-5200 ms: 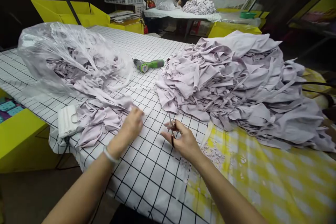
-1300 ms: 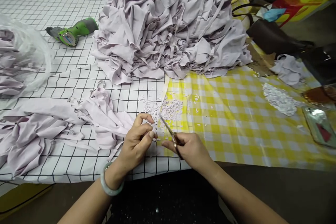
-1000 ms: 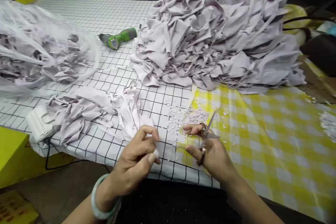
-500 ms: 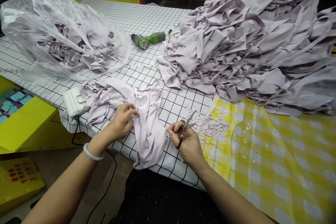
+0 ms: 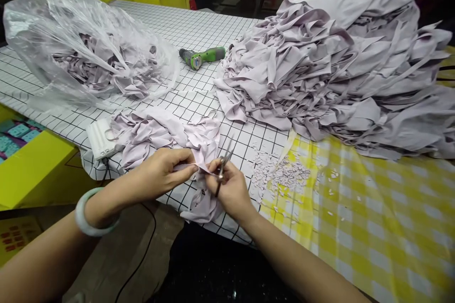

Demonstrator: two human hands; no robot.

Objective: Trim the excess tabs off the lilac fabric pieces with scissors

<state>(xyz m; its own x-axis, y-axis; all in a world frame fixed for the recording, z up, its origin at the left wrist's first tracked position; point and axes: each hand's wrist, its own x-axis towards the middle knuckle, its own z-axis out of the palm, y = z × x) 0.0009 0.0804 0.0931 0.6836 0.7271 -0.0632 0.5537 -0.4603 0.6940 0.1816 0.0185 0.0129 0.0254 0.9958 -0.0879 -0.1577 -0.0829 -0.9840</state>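
Observation:
A pale lilac piece of fabric (image 5: 203,139) hangs over the near edge of the grid-patterned table, and part of it is lifted between my two hands. My left hand (image 5: 170,170) pinches its edge between thumb and fingers. Small scissors (image 5: 223,163) sit in my right hand (image 5: 229,189), their blades pointing up and away from me. The thumb and a finger of that same hand also touch the fabric's edge. More crumpled lilac fabric (image 5: 142,135) lies just beyond my left hand, beside a white power bank (image 5: 100,139) with a cable.
A large heap of lilac fabric pieces (image 5: 320,66) fills the back right. Small clippings (image 5: 284,173) lie scattered by a yellow checked cloth (image 5: 373,218). At the back left stands a clear plastic bag (image 5: 35,28) with fabric inside; a green power tool (image 5: 202,57) lies mid-table.
My left hand has moved right and taken up the fabric's edge. My right hand, with the scissors, has moved left to meet it. The fabric's hanging part is now bunched up.

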